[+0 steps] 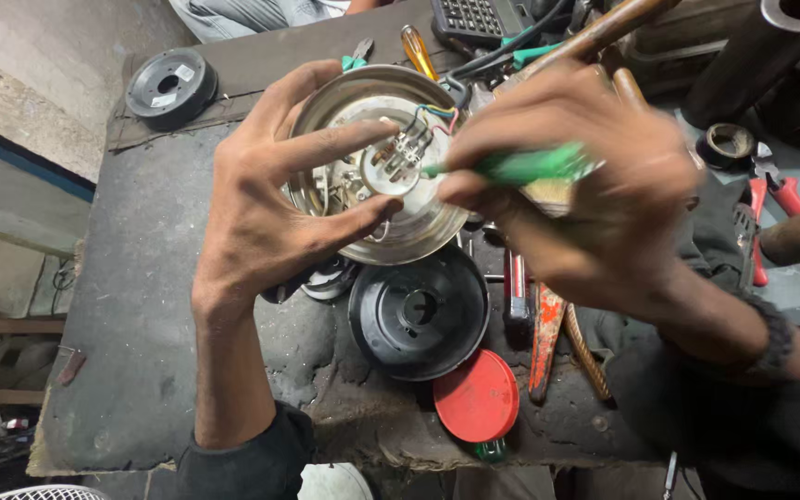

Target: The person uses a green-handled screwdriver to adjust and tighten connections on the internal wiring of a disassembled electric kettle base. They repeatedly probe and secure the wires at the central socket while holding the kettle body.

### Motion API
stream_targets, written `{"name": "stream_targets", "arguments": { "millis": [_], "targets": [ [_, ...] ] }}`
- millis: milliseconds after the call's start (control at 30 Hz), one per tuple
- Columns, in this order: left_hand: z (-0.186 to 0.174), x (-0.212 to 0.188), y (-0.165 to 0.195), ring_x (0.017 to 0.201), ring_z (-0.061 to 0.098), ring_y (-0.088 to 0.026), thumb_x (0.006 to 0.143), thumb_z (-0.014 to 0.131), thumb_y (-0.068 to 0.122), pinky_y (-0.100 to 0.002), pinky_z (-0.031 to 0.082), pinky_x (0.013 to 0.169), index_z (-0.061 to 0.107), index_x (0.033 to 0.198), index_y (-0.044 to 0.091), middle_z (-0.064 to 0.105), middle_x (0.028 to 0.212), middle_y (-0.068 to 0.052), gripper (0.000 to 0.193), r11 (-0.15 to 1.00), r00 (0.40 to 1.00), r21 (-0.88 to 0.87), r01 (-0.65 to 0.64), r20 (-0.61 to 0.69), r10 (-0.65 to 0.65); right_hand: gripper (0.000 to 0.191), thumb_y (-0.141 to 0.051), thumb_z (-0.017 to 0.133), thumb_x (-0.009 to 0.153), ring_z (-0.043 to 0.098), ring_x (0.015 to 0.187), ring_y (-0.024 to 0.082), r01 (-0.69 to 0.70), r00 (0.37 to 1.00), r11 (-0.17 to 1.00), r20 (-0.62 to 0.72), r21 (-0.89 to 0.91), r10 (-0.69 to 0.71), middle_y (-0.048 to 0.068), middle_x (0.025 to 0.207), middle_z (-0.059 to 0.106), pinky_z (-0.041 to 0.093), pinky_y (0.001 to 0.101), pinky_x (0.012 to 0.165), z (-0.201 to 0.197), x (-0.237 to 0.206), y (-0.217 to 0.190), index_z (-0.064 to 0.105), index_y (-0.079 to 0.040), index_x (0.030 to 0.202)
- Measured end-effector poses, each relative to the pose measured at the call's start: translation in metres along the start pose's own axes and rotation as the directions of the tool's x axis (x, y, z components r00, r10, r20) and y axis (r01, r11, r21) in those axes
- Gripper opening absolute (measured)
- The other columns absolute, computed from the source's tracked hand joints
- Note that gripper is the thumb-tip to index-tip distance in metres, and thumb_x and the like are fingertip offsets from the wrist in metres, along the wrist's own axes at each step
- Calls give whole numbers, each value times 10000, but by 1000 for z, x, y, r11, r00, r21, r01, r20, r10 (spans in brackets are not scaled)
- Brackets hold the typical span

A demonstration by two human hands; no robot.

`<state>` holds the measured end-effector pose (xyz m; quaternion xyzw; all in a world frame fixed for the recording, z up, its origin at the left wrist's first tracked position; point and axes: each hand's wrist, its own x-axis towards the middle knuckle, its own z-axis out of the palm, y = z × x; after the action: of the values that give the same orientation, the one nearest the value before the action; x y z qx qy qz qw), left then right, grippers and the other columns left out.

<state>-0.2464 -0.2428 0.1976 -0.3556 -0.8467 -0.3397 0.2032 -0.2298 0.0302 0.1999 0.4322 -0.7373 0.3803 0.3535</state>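
Green-handled screwdriver [530, 167] lies roughly level, long axis left-right, tip pointing left into the wired centre of the round metal pan [414, 231]. Right hand [594, 185] gripping its handle, fingers curled. Left hand [270, 204] steadies the pan above the counter [141, 324], fingers spread

2 small white labels [176, 83] sit on the round black part [171, 86] at the workbench's [141, 306] far left corner; no packages, signs or screens show.

Metal pan [418, 231] sat on bench [141, 306] between left hand [261, 222] and right hand [594, 194]; round base [418, 315] before pan; lid [477, 396] before base; pliers [780, 218] right.
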Motion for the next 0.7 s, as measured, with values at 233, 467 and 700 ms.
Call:
{"name": "stream_targets", "arguments": {
  "millis": [233,467,700],
  "targets": [
    [2,2,-1,1437,592,-304,865,915,234,-406,464,1257,741,1303,151,517,1540,-200,479,997,999,-78,26,-26,-28,233,-49,711,1079,682,932,209,-105,989,981,82,-161,119,121,1004,690,508,350,801,-25,17,7,689,31,1296],
    [0,5,7,1446,578,-308,860,925,213,-400,456,1252,740,1292,141,503,1550,-201,475,995,1000,-100,20,-6,-21,399,-166,780,994,684,892,300,-180,947,973,244,-143,211,157,994,678,521,408,785,-13,11,37,684,2,1343],
    [-1,8,15,1436,586,-287,850,933,190,-380,494,1226,725,1287,104,507,1548,-185,491,992,1000,-125,26,6,-25,232,-141,775,1070,691,985,277,-161,964,982,198,-99,178,128,1023,673,531,388,844,-9,1,44,709,-7,1247]
  ]
}}
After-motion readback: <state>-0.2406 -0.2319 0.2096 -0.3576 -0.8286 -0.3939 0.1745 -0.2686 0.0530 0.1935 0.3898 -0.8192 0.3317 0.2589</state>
